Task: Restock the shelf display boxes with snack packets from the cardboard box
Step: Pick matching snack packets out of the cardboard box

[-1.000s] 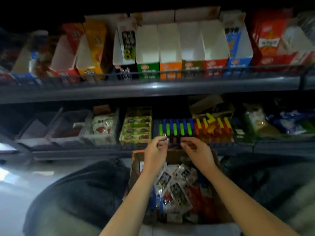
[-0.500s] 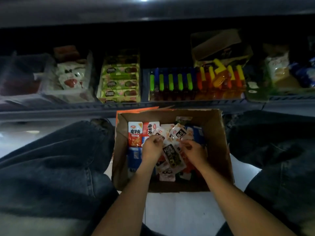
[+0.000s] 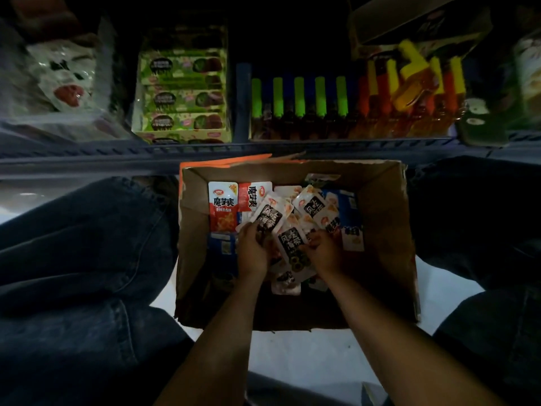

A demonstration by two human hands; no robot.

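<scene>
Head view: both hands are down inside the cardboard box (image 3: 389,230), which sits on the pale floor (image 3: 307,358) between the person's jean-clad knees (image 3: 87,259). The left hand (image 3: 252,253) has its fingers (image 3: 248,230) curled round the lower end of a white packet with a black label (image 3: 270,216), which tilts up and away from the knuckles. The right hand (image 3: 325,254) has its fingers curled too, pinching the right edge of a second black-label packet (image 3: 291,244) — this one lies between the two hands, just touching both. More loose snack packets (image 3: 314,205) are heaped ahead of and under the fingers; how many each hand holds cannot be told. Beyond the left fingers, against the box's far-left corner, stand two red-and-white packets (image 3: 222,205), and blue packets (image 3: 349,227) lie just right of the right fingers.

Further ahead of the fingers, past the box's far wall, runs the shelf edge (image 3: 263,149). On it, straight ahead, a display row with green caps (image 3: 298,96); ahead and right, a row with orange and yellow tops (image 3: 409,83); ahead and left, a green display box (image 3: 181,92) of stacked packs — and far left, a clear bin with white pouches (image 3: 63,80)
</scene>
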